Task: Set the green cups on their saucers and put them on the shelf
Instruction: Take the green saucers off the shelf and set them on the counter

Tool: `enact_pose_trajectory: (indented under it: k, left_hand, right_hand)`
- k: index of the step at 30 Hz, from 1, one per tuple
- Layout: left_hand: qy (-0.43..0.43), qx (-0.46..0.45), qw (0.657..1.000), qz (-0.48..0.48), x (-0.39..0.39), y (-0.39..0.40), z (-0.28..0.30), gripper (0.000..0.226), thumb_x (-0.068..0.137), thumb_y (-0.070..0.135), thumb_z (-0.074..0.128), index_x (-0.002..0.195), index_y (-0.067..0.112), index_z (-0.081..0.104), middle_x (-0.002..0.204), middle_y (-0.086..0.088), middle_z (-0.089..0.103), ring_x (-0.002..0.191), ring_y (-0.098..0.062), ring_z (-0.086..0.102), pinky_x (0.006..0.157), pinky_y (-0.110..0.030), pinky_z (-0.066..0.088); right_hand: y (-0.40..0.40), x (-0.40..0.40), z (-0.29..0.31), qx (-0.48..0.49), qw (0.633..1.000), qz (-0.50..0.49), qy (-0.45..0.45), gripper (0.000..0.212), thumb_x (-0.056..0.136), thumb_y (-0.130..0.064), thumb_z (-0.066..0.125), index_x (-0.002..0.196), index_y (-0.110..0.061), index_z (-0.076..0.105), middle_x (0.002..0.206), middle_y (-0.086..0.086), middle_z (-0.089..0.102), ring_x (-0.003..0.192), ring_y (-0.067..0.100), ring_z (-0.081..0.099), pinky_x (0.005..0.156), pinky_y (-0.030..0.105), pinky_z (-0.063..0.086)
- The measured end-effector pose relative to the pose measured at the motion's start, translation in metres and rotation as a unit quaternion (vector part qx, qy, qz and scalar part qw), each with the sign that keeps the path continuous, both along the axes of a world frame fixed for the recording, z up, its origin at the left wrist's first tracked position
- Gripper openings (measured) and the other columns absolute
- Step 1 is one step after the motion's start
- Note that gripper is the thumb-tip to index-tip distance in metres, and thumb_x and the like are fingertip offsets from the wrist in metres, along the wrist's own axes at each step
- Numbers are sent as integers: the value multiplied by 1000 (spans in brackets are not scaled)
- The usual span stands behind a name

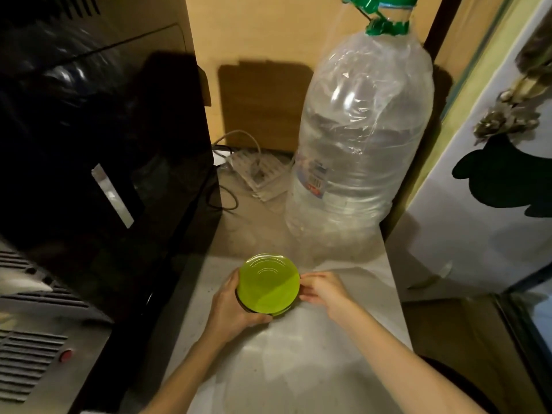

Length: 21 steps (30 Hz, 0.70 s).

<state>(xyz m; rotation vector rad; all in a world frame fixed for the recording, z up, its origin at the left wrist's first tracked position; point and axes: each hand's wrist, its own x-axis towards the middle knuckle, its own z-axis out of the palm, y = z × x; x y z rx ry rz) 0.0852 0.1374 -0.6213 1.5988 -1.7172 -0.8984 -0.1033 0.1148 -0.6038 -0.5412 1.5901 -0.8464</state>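
Two bare forearms are showing, no sleeves covering them up to the frame's lower edge. The left hand (231, 306) and right hand (324, 289) are wearing no rings, watch or gloves that can be seen.

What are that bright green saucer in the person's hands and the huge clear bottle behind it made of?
The round lime-green saucer looks like glossy translucent glass, perhaps plastic: light glows through it and its concentric rings glint. The big clear bottle looks like thin plastic: its walls are see-through, ribbed and creased, with a green cap.
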Motion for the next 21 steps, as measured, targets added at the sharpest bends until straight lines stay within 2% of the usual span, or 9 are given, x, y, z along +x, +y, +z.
enact_pose_trajectory:
  k: [3, 7, 12, 18, 21]
  left_hand:
    - [-16, 12, 1000, -1, 1, -2, -4, 115, 30, 41, 85, 133, 19, 38, 129, 4, 50, 113, -11, 46, 90, -17, 32]
    - [-42, 20, 999, -8, 1, -3, -7, 119, 35, 36, 89, 137, 17, 32, 141, -3, 43, 127, -21, 42, 95, -19, 29]
    - [-62, 33, 997, -17, 0, -3, -6, 118, 40, 35, 89, 139, 16, 28, 146, -4, 37, 131, -22, 37, 98, -21, 29]
    - [-64, 38, 997, -33, -2, -2, -3, 115, 45, 34, 87, 140, 17, 25, 146, -5, 33, 131, -22, 35, 95, -21, 27]
    - [-68, 46, 996, -45, -2, -1, 1, 113, 47, 31, 87, 139, 15, 24, 146, -7, 32, 132, -24, 33, 97, -23, 27]
  right_hand:
    - [-3, 0, -3, 1, 1000, 9, 14, 26, 84, 1, 56, 108, 8, 62, 71, 10, 61, 58, 16, 56, 44, 16, 49]
    - [-2, 1, -8, 1, 1000, 16, 21, 25, 85, 1, 55, 107, 9, 61, 67, 7, 59, 58, 15, 54, 40, 13, 47]
    - [-1, 1, -10, -4, 1000, 17, 14, 26, 84, 2, 55, 108, 12, 60, 72, 11, 61, 59, 17, 56, 47, 17, 50]
    - [3, -1, -5, -6, 1000, 30, -1, 28, 87, 3, 53, 113, 12, 57, 100, 23, 62, 61, 17, 56, 51, 18, 52]
    - [6, -5, 2, -7, 998, 42, -35, 34, 88, 4, 50, 121, 11, 50, 97, 20, 62, 65, 17, 56, 64, 24, 55]
